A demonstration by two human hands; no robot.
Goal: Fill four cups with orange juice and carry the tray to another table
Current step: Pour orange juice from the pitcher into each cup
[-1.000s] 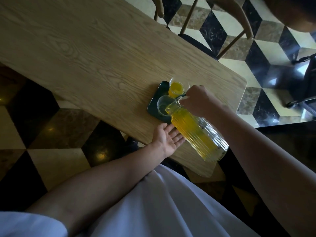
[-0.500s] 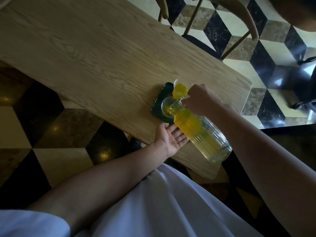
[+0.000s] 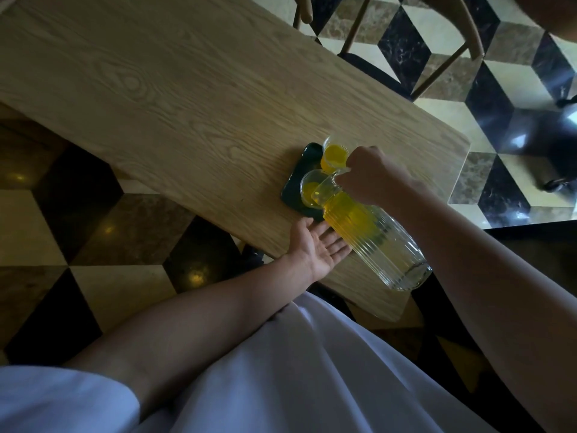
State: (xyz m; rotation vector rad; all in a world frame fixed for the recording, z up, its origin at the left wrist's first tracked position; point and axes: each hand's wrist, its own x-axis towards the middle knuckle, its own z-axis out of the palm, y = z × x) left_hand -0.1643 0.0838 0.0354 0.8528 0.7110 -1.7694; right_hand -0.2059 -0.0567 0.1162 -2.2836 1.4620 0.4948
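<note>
A dark green tray point(image 3: 299, 170) lies near the table's near edge. On it a clear cup point(image 3: 335, 154) stands full of orange juice. A second clear cup point(image 3: 309, 189) nearer me holds a little juice at its bottom. My right hand point(image 3: 368, 178) grips the neck of a ribbed glass pitcher point(image 3: 374, 235), tilted with its spout over the second cup. My left hand point(image 3: 315, 245) rests palm up and open on the table edge, under the pitcher's body. My right hand and the pitcher hide the rest of the tray.
The wooden table point(image 3: 187, 104) stretches away to the left. A wooden chair point(image 3: 406, 42) stands beyond the table's far side on a checkered marble floor. A dark chair base point(image 3: 559, 151) is at the right edge.
The pitcher has tipped further and juice has begun to collect in the nearer cup, which was empty a second ago. My left hand has stayed in place.
</note>
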